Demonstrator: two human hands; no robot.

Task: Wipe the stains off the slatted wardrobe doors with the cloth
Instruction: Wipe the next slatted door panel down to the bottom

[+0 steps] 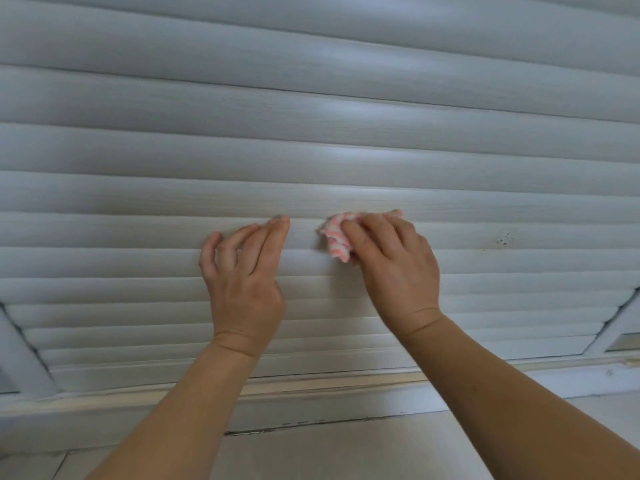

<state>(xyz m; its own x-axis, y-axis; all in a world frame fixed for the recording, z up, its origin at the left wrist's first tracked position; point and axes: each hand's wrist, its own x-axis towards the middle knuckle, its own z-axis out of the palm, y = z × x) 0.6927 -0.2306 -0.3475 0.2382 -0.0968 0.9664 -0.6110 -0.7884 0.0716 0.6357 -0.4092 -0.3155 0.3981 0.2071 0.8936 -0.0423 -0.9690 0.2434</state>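
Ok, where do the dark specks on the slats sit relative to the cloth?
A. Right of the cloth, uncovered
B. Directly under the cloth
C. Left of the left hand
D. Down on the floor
A: the dark specks lie right of the cloth held by the right hand, uncovered.

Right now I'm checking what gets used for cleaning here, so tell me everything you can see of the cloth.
The cloth is a small, fluffy rag with pink and white stripes, soft like terry or microfibre. It is bunched up, not spread flat. The right hand holds it with curled fingers and presses it against a slat of the pale wardrobe door. Most of it is hidden under the fingers; one crumpled end sticks out to the left and a bit shows above the fingertips.
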